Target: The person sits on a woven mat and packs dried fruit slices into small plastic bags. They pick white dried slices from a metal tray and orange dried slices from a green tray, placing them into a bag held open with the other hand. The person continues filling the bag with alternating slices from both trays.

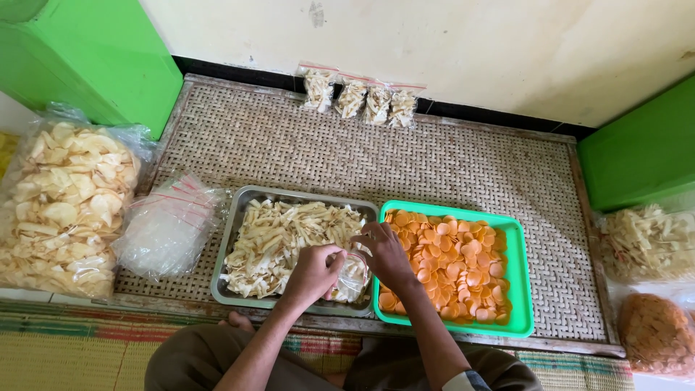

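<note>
My left hand grips the mouth of a small clear plastic bag partly filled with pale crackers, held over the metal tray. My right hand pinches a few pale cracker strips at the bag's opening. The metal tray holds a heap of pale yellow cracker strips. Right beside it stands a green plastic tray full of round orange chips.
Several small filled bags lean along the wall at the back of the woven mat. A stack of empty clear bags and a big sack of pale chips lie left. More sacks sit right. Green furniture flanks both sides.
</note>
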